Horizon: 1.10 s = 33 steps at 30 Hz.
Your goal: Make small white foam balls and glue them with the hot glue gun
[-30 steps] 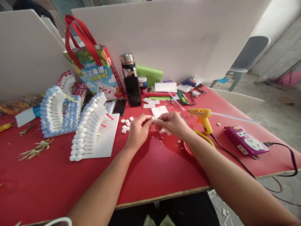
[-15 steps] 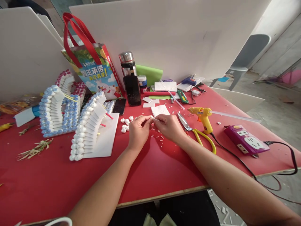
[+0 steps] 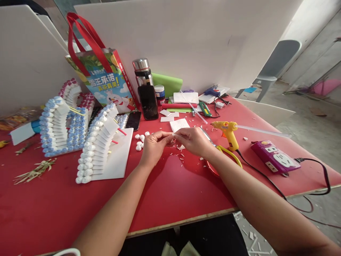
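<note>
My left hand (image 3: 153,148) and my right hand (image 3: 196,142) meet above the red table, fingertips pinched together. Between them is a small white piece (image 3: 173,134), mostly hidden by the fingers; its kind is unclear. Just left of my left hand lie several small white rolled balls (image 3: 140,139). Small white shavings (image 3: 181,155) are scattered under and in front of both hands. Beyond the fingertips lies a white square sheet (image 3: 179,124). Scissors with yellow handles (image 3: 231,155) lie beside my right hand, partly covered by my right wrist and forearm.
A curved white model (image 3: 89,156) on a board and a blue-white one (image 3: 50,128) stand at left. Behind are a bag (image 3: 105,83), a thermos (image 3: 142,73) and a phone (image 3: 149,103). At right are a yellow glue gun (image 3: 229,133) and a purple power strip (image 3: 274,158).
The view has shifted slightly. Both hands stay pinched together, with the fingers slightly repositioned. A white scrap now shows below the fingertips, and my right wrist covers more of the scissors.
</note>
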Available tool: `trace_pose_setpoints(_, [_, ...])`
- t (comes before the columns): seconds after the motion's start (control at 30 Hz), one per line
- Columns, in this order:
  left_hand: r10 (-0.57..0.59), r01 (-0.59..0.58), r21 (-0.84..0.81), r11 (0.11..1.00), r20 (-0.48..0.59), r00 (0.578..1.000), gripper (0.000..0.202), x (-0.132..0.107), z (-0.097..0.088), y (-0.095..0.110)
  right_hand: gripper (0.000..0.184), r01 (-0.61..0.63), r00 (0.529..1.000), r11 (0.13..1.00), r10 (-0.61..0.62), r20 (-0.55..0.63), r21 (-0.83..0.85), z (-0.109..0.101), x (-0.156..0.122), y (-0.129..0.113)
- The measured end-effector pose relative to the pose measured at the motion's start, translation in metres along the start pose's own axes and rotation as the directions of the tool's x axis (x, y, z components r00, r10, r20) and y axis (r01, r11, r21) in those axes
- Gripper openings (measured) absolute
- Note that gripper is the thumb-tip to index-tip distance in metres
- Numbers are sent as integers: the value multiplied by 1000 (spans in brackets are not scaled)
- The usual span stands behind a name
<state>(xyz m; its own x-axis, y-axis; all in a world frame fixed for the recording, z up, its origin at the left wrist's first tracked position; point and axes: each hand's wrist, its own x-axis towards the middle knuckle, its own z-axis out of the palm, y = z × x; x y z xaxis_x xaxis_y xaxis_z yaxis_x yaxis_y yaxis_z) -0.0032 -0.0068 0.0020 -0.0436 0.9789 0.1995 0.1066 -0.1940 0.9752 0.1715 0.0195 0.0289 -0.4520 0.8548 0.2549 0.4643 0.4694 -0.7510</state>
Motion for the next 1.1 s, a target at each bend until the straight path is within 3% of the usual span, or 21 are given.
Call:
trace_pose_setpoints(0.1, [-99, 106, -130, 986, 64, 993, 32, 4, -4, 2, 24, 56, 998, 998, -56, -2, 1, -4, -1, 0])
trace_pose_setpoints(0.4, [38, -38, 15, 999, -9, 999, 28, -1, 2, 7, 21, -45, 990, 999, 41, -133, -30, 2, -1, -4])
trace_pose_setpoints(0.63, [63, -63, -2, 998, -1, 998, 23, -3, 4, 11, 19, 144, 967, 947, -196, -160, -288, 8, -5, -2])
trace_pose_setpoints(0.7, [70, -70, 19, 997, 6, 998, 23, -3, 3, 12, 21, 111, 978, 969, -146, -149, -221, 6, -4, -4])
trace_pose_setpoints(0.8, [112, -114, 131, 985, 25, 993, 22, -2, 0, 14, 36, -97, 993, 982, 106, -47, 164, -2, -1, -5])
trace_pose_setpoints(0.83, [131, -135, 179, 975, 35, 991, 21, -1, -1, 15, 43, -199, 979, 922, 201, 26, 332, -5, 0, -4])
trace_pose_setpoints(0.93, [176, -188, 294, 937, 67, 982, 20, 1, -5, 17, 53, -435, 897, 600, 351, 268, 671, -10, 5, 1])
trace_pose_setpoints(1.0, [205, -222, 336, 915, 86, 975, 19, 2, -6, 17, 45, -514, 854, 440, 349, 387, 737, -10, 7, 3])
trace_pose_setpoints(1.1, [264, -287, 374, 882, 114, 958, 17, 2, -6, 16, 30, -572, 815, 334, 338, 471, 750, -7, 8, 2])
